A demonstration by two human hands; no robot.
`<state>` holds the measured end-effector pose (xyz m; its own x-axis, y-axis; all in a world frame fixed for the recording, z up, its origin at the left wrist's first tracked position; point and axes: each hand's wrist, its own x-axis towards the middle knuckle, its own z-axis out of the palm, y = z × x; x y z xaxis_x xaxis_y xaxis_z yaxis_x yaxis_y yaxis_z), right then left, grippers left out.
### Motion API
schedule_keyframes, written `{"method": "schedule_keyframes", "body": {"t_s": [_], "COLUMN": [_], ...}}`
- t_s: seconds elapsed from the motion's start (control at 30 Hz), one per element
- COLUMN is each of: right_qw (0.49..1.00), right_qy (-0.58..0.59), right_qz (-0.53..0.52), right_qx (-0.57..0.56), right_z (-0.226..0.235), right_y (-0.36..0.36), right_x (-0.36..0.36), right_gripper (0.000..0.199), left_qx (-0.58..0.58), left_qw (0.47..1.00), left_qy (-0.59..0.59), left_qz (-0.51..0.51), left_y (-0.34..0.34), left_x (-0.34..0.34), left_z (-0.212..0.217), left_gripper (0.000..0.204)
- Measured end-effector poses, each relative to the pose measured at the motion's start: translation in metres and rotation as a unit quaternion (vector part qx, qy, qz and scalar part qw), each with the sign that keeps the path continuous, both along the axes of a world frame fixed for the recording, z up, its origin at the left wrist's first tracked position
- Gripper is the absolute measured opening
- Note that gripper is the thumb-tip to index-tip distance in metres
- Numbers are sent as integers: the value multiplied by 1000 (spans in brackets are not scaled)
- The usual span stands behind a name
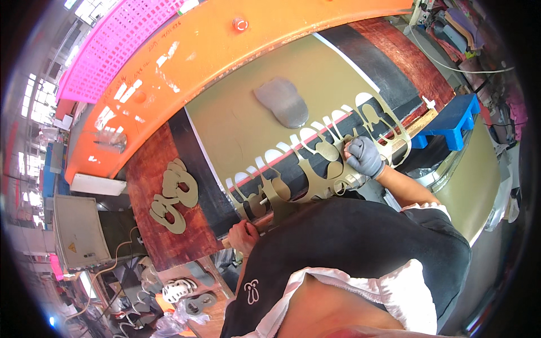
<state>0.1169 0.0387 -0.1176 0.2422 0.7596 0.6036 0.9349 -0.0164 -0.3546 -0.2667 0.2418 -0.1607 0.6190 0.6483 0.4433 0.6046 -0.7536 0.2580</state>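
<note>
My right hand (363, 158), in a grey fingerless glove, is closed on an olive sheet with sole-shaped holes (313, 183). This cut-out sheet hangs over the table's near edge, against my black top. Bare and curled, my left hand (243, 236) rests at the wooden front rail, by the sheet's left end; what its fingers hold, if anything, is hidden. Beyond the sheet, a grey sole-shaped piece (283, 102) lies on a plain olive sheet (225, 132). Several cut olive pieces (174, 194) with holes lie stacked at the left.
An orange machine beam (208, 48) with a red button spans the back. Behind it stands a pink basket (121, 45). A blue stand (451, 124) is at the right. Shoes (179, 289) sit at the lower left, near a grey electrical box (81, 231).
</note>
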Motion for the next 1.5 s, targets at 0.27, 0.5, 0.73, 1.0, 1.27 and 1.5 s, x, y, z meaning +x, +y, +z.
{"method": "schedule_keyframes", "body": {"t_s": [0.27, 0.5, 0.73, 1.0, 1.27, 1.5], "right_qw": [1000, 991, 898, 833, 953, 908], "right_qy": [5, 126, 341, 469, 23, -17], "right_qz": [-8, 29, -184, 14, -272, -335], "right_qx": [0, 13, 207, 293, -133, -252], "right_z": [-15, 1, 70, 73, -1, 3], "right_y": [0, 36, 66, 99, 85, 60], "right_x": [23, 108, 340, 469, 422, 403], "right_gripper": [9, 12, 24, 29, 26, 41], "left_qx": [49, 69, 91, 123, 128, 62], "left_qw": [997, 994, 992, 986, 990, 994], "left_qy": [-47, -77, -85, 1, 12, -4], "left_qz": [27, 37, 37, 114, 61, 93], "left_y": [-10, 28, 117, 197, 205, 200], "left_x": [24, 104, 208, 281, 281, 276], "left_z": [-8, -3, -1, 1, 10, 4], "left_gripper": [9, 12, 17, 25, 22, 21]}}
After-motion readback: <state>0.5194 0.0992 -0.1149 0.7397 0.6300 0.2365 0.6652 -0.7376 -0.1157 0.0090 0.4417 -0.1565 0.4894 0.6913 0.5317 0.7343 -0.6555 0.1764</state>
